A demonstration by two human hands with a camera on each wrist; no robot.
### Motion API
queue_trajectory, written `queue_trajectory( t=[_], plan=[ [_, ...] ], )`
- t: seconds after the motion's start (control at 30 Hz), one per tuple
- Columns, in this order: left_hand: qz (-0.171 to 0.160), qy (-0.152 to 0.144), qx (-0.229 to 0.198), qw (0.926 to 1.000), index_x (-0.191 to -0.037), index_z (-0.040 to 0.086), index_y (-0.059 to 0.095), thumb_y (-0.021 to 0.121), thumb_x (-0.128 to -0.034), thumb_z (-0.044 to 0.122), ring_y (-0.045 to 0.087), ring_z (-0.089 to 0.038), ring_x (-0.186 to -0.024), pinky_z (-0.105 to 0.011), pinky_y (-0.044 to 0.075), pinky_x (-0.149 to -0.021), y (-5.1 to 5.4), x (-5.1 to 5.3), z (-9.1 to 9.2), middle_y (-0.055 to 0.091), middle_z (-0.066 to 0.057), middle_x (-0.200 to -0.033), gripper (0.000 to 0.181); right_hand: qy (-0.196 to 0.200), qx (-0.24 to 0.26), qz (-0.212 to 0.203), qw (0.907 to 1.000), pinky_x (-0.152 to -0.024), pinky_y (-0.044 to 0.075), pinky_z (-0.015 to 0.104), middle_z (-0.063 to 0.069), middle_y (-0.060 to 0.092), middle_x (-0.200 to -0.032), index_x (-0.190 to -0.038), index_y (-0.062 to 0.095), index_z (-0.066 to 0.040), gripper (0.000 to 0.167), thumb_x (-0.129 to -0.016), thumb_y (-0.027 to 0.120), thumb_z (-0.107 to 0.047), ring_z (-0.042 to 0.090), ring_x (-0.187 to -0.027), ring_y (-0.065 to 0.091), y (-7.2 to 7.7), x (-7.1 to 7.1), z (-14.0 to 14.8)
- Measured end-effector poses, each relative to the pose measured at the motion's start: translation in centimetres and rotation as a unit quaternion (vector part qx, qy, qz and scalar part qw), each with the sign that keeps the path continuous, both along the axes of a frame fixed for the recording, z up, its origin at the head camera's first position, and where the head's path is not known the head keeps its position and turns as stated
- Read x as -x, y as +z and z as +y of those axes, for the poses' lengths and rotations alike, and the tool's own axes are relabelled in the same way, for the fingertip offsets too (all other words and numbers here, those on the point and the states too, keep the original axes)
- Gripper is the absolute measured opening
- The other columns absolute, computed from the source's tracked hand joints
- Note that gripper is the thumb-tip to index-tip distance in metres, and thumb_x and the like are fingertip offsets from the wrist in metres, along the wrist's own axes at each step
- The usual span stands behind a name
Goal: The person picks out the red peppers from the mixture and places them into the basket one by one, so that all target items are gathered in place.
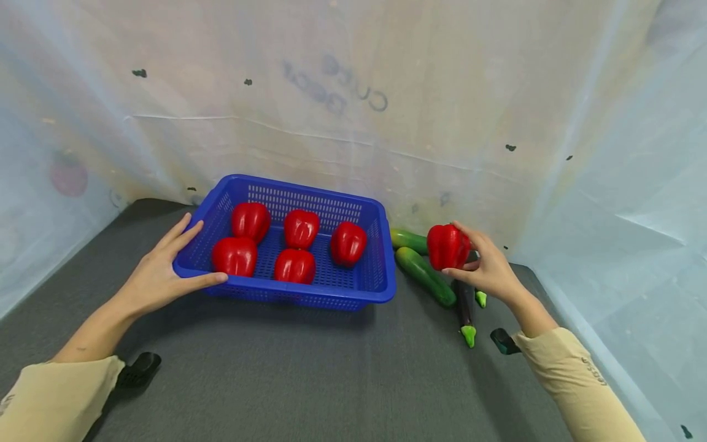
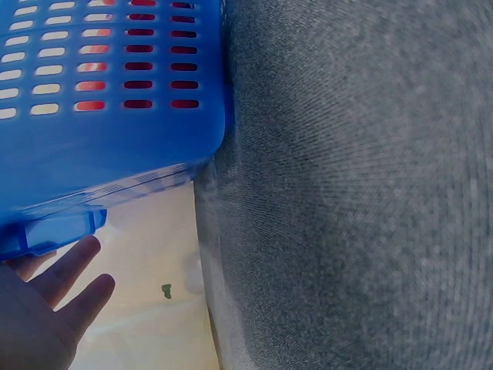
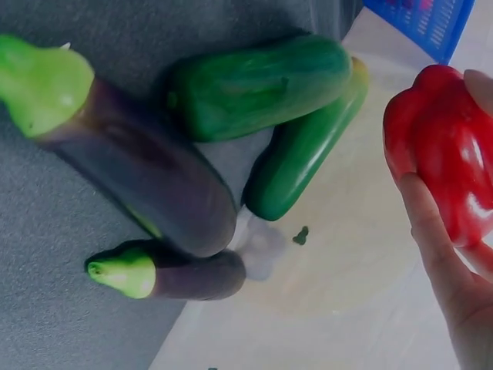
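My right hand holds a red bell pepper above the table, pinched between thumb and fingers; the right wrist view shows the same pepper at its right edge. At the left, my left hand rests on the near left corner of a blue perforated basket, its fingers spread and fairly straight along the left rim and the thumb over the front rim. Several red bell peppers lie apart or touching inside the basket. In the left wrist view, the fingers are beside the basket's end.
Right of the basket lie two green cucumbers, partly overlapping. Below the held pepper are two dark eggplants with green caps. The dark grey table is bordered by pale sheeting at the back and sides.
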State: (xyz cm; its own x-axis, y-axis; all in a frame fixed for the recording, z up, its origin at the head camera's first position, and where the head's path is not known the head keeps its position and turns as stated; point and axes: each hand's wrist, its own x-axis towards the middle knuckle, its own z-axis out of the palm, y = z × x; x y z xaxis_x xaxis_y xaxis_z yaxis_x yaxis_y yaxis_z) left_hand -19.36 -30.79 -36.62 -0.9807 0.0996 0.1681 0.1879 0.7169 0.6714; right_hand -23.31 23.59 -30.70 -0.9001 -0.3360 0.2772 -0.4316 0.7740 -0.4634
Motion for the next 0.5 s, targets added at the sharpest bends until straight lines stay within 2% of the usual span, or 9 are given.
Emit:
queue_trajectory(
  t=[0.13,0.33,0.5],
  plan=[
    [0.001,0.000,0.000,1.0000,-0.155,0.014,0.011,0.074,-0.0774,0.046,0.005,-0.056,-0.140,-0.082,0.022,-0.091,0.0,0.0,0.0,-0.005,-0.015,-0.162,0.105,0.011,-0.005,0.005,0.9999,-0.068,0.060,0.036,0.019,0.041,-0.141,-0.152,0.029,-0.019,0.092,-0.076,0.081,-0.013,0.034,-0.111,0.053,0.3,-0.2,-0.7],
    [0.000,-0.002,-0.001,1.0000,-0.155,0.015,0.011,0.074,-0.0777,0.046,0.005,-0.056,-0.140,-0.082,0.021,-0.091,0.0,-0.1,0.0,-0.005,-0.015,-0.162,0.104,0.020,-0.009,0.012,0.9997,-0.070,0.060,0.042,0.017,0.043,-0.139,-0.151,0.029,-0.018,0.091,-0.076,0.081,-0.013,0.032,-0.111,0.054,0.4,-0.4,-1.6],
    [0.001,-0.004,0.000,1.0000,-0.155,0.015,0.010,0.073,-0.0780,0.046,0.005,-0.056,-0.140,-0.082,0.022,-0.090,-0.1,0.0,0.0,-0.006,-0.015,-0.162,0.104,0.036,-0.011,0.019,0.9991,-0.069,0.060,0.038,0.016,0.046,-0.137,-0.151,0.030,-0.019,0.092,-0.076,0.082,-0.014,0.030,-0.106,0.058,0.6,-0.6,-2.3]
  ],
)
